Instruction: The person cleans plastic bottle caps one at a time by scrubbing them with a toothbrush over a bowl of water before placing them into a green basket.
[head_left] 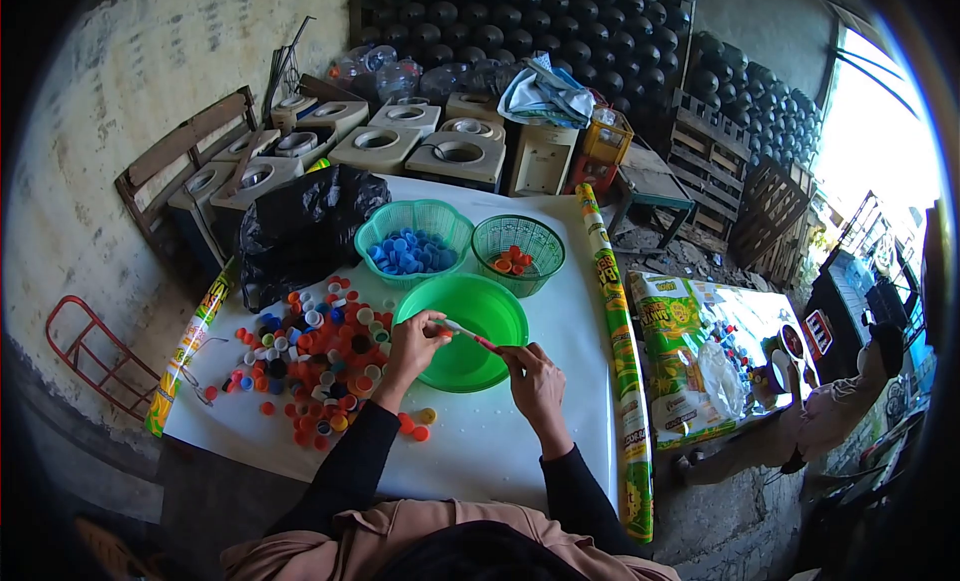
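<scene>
Above the bright green basin (pixel 465 376), my left hand (pixel 412 349) is closed on a small orange bottle cap (pixel 441 331). In my right hand (pixel 537 386) is the red end of a slim red-and-white tool (pixel 478 338), apparently a small knife. Its pale end reaches across to the cap at my left fingers. A heap of mixed bottle caps (pixel 335 356), many orange, others blue, white and black, spreads over the white tabletop left of the basin. Several orange and yellow caps (pixel 420 433) lie below my left wrist.
Behind the basin stand a pale green basket (pixel 368 221) with blue caps and a darker green basket (pixel 553 243) with orange caps. A black plastic bag (pixel 310 226) sits at back left. Rolled printed sheeting (pixel 622 381) edges the table. On the right, a person (pixel 815 421) bends over another table.
</scene>
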A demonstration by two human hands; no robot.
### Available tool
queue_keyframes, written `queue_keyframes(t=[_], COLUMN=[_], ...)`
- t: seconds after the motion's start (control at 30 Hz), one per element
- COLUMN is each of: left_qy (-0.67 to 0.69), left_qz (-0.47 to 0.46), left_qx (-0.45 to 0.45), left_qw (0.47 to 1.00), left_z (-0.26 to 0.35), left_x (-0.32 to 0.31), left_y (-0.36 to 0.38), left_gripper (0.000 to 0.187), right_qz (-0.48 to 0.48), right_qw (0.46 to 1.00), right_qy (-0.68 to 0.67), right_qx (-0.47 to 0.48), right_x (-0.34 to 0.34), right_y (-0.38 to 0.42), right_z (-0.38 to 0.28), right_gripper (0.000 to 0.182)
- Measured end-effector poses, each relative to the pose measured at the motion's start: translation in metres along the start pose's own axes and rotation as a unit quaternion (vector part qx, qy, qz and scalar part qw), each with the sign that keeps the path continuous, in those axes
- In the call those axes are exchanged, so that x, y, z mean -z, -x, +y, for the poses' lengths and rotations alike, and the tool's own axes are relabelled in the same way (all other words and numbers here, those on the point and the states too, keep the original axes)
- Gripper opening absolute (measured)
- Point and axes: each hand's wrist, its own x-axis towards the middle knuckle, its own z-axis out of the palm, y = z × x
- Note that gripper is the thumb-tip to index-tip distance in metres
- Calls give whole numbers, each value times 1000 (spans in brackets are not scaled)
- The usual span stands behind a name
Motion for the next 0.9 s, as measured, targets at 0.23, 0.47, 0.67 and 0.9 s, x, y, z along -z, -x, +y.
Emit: queue_keyframes(t=[0.23, 0.47, 0.67, 0.9], left_qy=[-13, 4, 77, -6], left_qz=[-3, -16, -23, -42], left_qx=[2, 22, 33, 13], left_qw=[1000, 1000, 996, 999], left_z=[3, 5, -8, 30], left_x=[0, 3, 1, 4], left_y=[-1, 1, 0, -17], left_gripper=[30, 24, 28, 27], right_qz=[-1, 0, -28, -5], right_qw=[999, 999, 998, 998], right_qy=[51, 42, 53, 55], right_qx=[-16, -7, -9, -36], right_x=[2, 1, 8, 1], right_y=[-1, -1, -2, -1], right_z=[9, 13, 8, 18], right_gripper=[13, 13, 14, 14])
